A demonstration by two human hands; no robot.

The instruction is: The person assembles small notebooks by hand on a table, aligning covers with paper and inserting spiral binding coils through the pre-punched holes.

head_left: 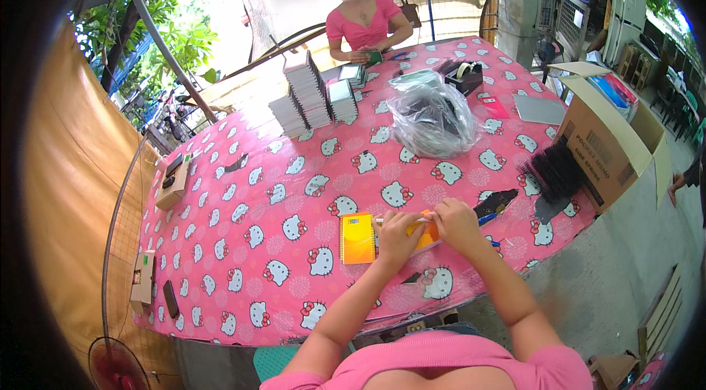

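Observation:
Both my hands work at an orange notebook point(429, 238) close to the table's near edge. My left hand point(399, 237) is closed on its left side, covering much of it. Fingers of my right hand point(456, 224) are bent together at its upper right edge; what lies exactly under the fingertips is hidden. Just left of my left hand, a yellow-orange spiral notepad point(357, 238) lies flat, its coil along the right side.
Tall notepad stacks point(307, 92) stand toward the far side, near a clear plastic bag point(434, 118) and a tape dispenser point(465, 78). Black wire coils point(553, 171) lie beside an open cardboard box point(607, 147) at right. A co-worker point(365, 22) sits opposite, handling a green item.

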